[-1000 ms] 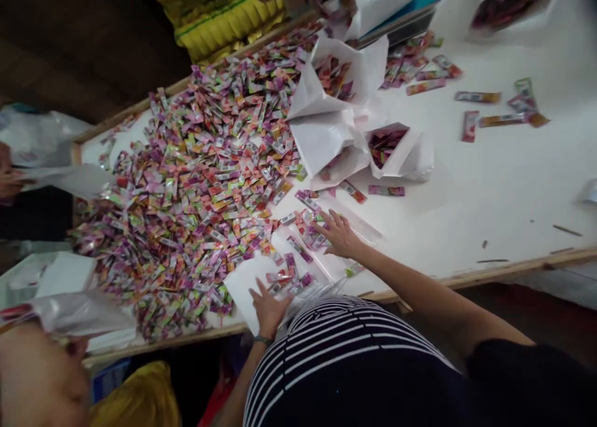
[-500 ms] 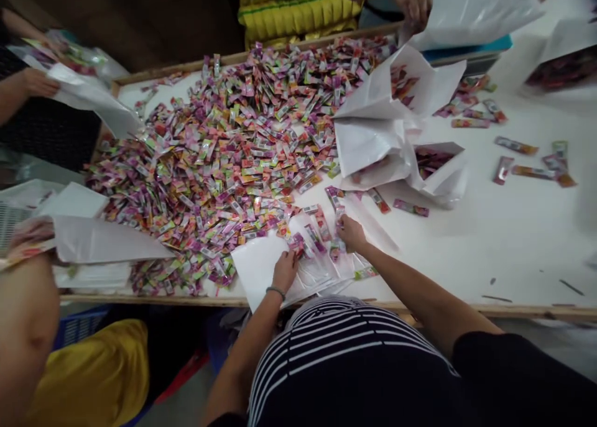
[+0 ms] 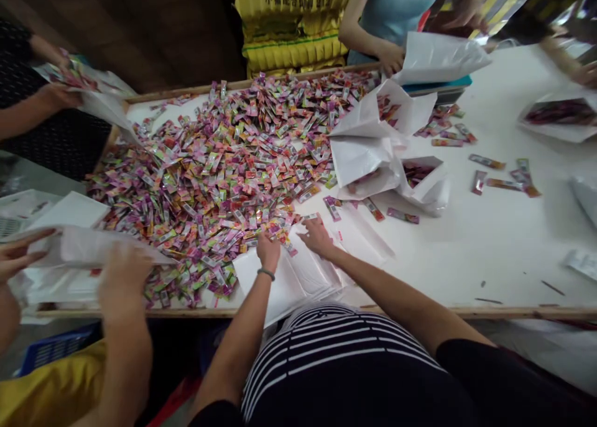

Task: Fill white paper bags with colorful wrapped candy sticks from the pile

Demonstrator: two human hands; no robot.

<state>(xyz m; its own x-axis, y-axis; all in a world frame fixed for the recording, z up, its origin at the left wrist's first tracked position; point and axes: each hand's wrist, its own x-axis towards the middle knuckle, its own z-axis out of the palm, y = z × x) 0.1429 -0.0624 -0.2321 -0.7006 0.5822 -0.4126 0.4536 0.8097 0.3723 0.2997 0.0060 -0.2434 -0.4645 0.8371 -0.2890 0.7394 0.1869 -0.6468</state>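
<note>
My left hand, with a dark band at the wrist, reaches into the near edge of a heap of small colourful packets. Its fingers look slightly apart and touch packets, with no firm grip visible. Just to the right, my right hand has its fingers stretched out over flat white bags, close to loose packets at the heap's edge. The bags lie overlapping against the table's near edge, in front of my striped shirt. Whether a packet sits under the right fingertips is hidden.
Open white bags holding packets stand right of the heap. Loose packets lie further right on the white table. Co-workers' hands work at the left with a white bag, at the far left, and across the table. Yellow sacks are stacked behind.
Both my hands have moved left toward the heap. Packets that lay across the flat bags have gone from there. The co-worker's hand at the lower left now reaches over a bag.
</note>
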